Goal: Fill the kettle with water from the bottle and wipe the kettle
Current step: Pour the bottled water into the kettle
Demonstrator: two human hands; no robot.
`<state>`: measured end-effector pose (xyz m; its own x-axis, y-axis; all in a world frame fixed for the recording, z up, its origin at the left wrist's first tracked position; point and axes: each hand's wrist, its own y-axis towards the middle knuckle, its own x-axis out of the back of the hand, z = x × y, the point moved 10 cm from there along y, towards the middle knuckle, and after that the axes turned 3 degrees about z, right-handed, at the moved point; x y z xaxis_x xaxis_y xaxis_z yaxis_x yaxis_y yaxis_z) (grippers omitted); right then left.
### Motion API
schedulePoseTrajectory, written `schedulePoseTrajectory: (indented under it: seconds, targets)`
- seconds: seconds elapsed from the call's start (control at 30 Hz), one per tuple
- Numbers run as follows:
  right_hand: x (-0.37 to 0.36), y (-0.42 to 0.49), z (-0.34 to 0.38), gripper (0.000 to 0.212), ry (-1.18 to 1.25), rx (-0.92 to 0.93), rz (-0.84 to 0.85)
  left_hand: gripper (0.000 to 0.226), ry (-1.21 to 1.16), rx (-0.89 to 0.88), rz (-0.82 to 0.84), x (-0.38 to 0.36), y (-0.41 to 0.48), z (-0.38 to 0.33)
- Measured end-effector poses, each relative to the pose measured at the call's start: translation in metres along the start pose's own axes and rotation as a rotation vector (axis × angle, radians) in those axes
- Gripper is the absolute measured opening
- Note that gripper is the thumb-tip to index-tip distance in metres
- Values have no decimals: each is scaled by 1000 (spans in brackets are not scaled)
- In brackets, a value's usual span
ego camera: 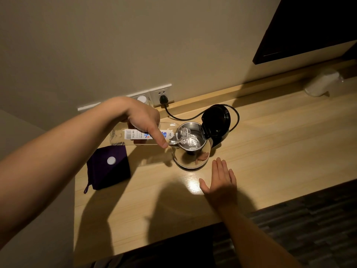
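Observation:
A steel kettle [191, 157] stands on the wooden desk [270, 142] with its black lid [217, 122] tipped open to the right. My left hand [143, 117] grips a clear plastic water bottle [135, 135] held sideways, its neck over the kettle's mouth. Water runs from the neck into the kettle. My right hand [222, 182] lies flat on the desk just in front of the kettle, fingers apart, holding nothing. A dark purple folded cloth [108, 171] lies left of the kettle with the white bottle cap [111, 160] on top of it.
The kettle's black cord [234, 117] loops behind it to a plug in the wall socket [163, 97]. A second capped bottle [143, 99] stands by the wall behind my left hand. A white object [320, 82] lies at the far right. A dark screen [309, 29] hangs above.

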<state>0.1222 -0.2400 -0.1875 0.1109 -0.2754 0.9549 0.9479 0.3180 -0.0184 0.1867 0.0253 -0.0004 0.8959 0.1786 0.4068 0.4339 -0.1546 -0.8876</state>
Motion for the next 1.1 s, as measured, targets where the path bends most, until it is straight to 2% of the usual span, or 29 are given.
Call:
schedulePoseTrajectory:
  seconds: [0.07, 0.17, 0.27, 0.63, 0.77, 1.1]
  targets:
    - [0, 0, 0, 85, 2, 0, -1, 61, 5, 11, 10, 1, 0, -1]
    - [0, 0, 0, 85, 0, 1, -5, 73, 22, 34, 29, 2, -3, -6]
    - [0, 0, -1, 86, 0, 1, -5, 62, 40, 61, 50, 4, -3, -10]
    - [-1, 0, 0, 87, -4, -4, 9, 67, 229, 227, 19, 23, -2, -34]
    - [0, 0, 0, 86, -2, -2, 4, 62, 303, 306, 14, 27, -1, -43]
    - [3, 0, 2, 84, 9, 7, -8, 66, 415, 399, 154, 22, 17, -45]
